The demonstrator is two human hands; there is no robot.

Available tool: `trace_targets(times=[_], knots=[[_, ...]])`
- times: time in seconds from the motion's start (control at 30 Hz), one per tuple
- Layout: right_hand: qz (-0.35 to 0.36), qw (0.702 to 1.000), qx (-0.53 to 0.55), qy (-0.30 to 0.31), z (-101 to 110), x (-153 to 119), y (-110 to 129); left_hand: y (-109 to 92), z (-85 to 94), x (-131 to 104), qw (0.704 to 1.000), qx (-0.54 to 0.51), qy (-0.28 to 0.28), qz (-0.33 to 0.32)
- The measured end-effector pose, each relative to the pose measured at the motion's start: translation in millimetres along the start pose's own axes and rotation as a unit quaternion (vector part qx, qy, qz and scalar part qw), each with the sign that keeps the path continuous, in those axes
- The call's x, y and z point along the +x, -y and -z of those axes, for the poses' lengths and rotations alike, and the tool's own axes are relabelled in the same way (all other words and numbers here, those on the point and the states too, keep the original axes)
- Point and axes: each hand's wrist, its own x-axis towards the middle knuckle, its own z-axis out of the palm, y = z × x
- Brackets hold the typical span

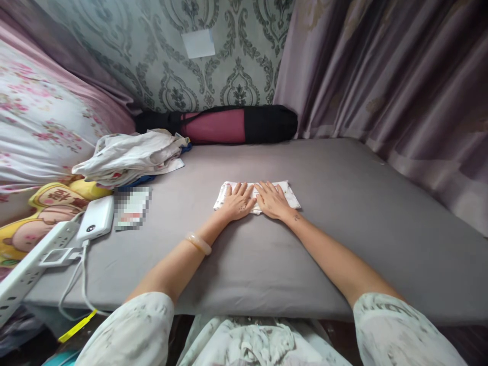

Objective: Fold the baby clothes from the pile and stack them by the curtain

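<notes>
A white folded cloth point(292, 197) with small dark marks lies flat on the grey-covered surface point(305, 162), straight ahead of me. My left hand point(239, 201) rests palm down on its left half, fingers spread. On the right half lies my right hand point(270, 199), also flat with its fingers stretched out. Both hands press the cloth from above, and the index fingers nearly meet at its middle. The part of the cloth beneath the palms is hidden. A pale bangle point(198, 244) sits on my left forearm.
To the left are a heap of clothes point(133, 155), a white power bank point(96, 218) with a cable, a power strip point(38, 259), a blurred-out item point(132, 208) and a yellow cushion point(53, 203). A black and maroon long bag point(217, 126) lies along the wall. Curtains point(366, 76) hang at right.
</notes>
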Motion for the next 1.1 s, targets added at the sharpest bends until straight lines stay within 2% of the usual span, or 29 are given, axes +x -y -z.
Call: trace_targets(times=[0.37, 0.47, 0.77, 0.93, 1.1], knots=[[-0.101, 0.994, -0.013, -0.036, -4, -2, -5, 3, 2.0, -6, 0.999, 0.017, -0.029, 0.036], [-0.116, 0.992, -0.023, -0.038, -3, -4, -8, 6, 3.2, -7, 0.999, 0.015, -0.020, 0.046], [-0.094, 0.995, -0.036, 0.014, 9, -15, -32, 26, 8.4, -13, 0.999, 0.005, 0.001, 0.036], [-0.078, 0.996, -0.048, 0.007, 9, -20, -41, 42, 7.9, -18, 1.000, -0.009, 0.013, 0.023], [-0.076, 0.995, -0.058, -0.004, 7, -21, -40, 47, 4.0, -17, 0.999, -0.013, 0.029, 0.028]])
